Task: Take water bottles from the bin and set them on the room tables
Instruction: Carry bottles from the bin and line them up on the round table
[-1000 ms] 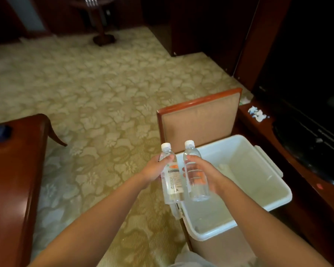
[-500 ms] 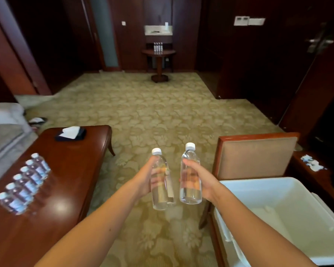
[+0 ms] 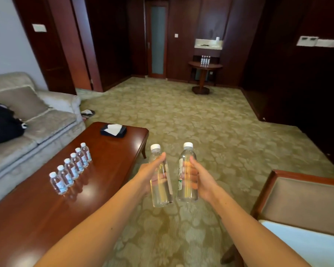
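Note:
Two clear water bottles with white caps are held upright over the carpet in front of me. My left hand (image 3: 149, 177) grips the left bottle (image 3: 160, 191) around its middle. My right hand (image 3: 200, 180) grips the right bottle (image 3: 187, 187) the same way. A corner of the white bin (image 3: 305, 245) shows at the bottom right, on a chair. Several small bottles (image 3: 71, 168) stand in a row on the long wooden coffee table (image 3: 37, 212) to my left. More bottles (image 3: 205, 59) stand on a small round table (image 3: 205, 66) at the far wall.
A beige sofa (image 3: 37, 120) with a black bag (image 3: 2, 122) runs behind the coffee table. A dark tissue box (image 3: 113, 130) lies at that table's far end. The padded wooden chair (image 3: 301, 197) stands at right. Patterned carpet stretches ahead, with dark wood panels around.
The view has swung up and left from the bin toward the room. Both hands have carried the two bottles away from the bin, which has slid to the bottom right corner.

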Motion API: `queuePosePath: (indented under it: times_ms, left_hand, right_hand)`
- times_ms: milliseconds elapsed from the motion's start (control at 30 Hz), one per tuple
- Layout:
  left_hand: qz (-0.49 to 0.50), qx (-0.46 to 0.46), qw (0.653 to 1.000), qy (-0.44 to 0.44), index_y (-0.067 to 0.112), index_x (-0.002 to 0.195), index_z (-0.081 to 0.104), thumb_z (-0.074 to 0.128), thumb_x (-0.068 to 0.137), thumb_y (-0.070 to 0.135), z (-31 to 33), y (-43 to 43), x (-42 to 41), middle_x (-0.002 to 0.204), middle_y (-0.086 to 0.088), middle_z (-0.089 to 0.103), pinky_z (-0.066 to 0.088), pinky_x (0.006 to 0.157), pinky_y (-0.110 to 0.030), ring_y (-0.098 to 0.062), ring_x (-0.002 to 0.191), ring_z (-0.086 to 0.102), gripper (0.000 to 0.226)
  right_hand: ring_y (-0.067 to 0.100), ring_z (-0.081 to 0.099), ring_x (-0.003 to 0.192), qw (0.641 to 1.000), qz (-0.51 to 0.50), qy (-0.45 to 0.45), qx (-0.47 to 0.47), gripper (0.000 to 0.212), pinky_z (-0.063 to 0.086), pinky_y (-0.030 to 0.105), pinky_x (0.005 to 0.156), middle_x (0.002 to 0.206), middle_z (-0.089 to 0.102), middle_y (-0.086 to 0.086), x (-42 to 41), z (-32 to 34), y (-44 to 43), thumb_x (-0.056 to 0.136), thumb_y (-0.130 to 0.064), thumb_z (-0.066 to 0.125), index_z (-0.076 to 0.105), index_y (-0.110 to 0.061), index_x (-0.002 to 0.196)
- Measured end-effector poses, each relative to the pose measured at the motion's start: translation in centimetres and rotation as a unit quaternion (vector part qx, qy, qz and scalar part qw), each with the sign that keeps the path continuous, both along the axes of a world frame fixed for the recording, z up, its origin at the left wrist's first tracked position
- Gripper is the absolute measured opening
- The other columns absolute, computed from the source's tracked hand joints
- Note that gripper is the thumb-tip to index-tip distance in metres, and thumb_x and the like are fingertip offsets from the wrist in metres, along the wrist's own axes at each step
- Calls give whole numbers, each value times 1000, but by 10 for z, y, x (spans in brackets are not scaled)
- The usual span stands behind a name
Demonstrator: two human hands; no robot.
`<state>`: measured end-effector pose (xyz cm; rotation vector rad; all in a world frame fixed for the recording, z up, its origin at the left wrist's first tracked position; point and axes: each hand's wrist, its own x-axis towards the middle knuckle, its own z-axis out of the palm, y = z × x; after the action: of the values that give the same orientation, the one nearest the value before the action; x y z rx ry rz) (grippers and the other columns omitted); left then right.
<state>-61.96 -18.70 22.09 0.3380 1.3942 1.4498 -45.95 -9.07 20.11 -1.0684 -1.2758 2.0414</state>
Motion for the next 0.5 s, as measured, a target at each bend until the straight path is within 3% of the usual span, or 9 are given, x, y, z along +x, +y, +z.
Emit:
queuePosePath:
  times_ms: [67, 167, 267, 400, 500]
  left_hand:
    - [6, 4, 1000, 11, 5, 121, 58, 80, 76, 46, 0, 19, -14, 114, -15, 66, 59, 55, -32, -26, 79, 73, 65]
    - [7, 21, 1000, 14, 7, 105, 64, 70, 86, 42, 4, 56, -33, 94, -14, 64, 59, 52, -28, -22, 67, 70, 40]
    - [30, 38, 999, 18, 4, 104, 67, 76, 75, 48, 10, 103, -51, 81, -11, 66, 60, 58, -29, -19, 60, 67, 54]
    - [35, 32, 998, 44, 6, 108, 72, 84, 41, 73, 19, 175, -72, 102, -16, 73, 54, 93, -45, -31, 92, 71, 95]
    - [19, 18, 998, 61, 15, 114, 70, 74, 39, 85, 23, 224, -82, 116, -16, 70, 47, 101, -55, -37, 110, 65, 104]
  right_hand:
    - [15, 64, 67, 1000, 0, 11, -18, 43, 51, 26, 58, 83, 66, 5, -17, -2, 24, 92, -52, 59, 69, -12, 101]
    - [22, 64, 73, 999, -6, 34, -36, 49, 48, 29, 62, 97, 60, 16, -42, -3, 67, 91, -55, 60, 66, -10, 111]
    - [28, 68, 73, 997, -3, 59, -52, 72, 53, 36, 70, 102, 60, 22, -62, 1, 119, 75, -61, 73, 66, -4, 118]
    - [34, 70, 82, 996, 18, 73, -44, 82, 56, 44, 75, 104, 68, 26, -81, 12, 196, 70, -61, 75, 61, -2, 125]
    - [29, 69, 81, 995, 58, 76, -22, 84, 55, 43, 76, 98, 71, 19, -90, 24, 247, 55, -61, 86, 64, -7, 116]
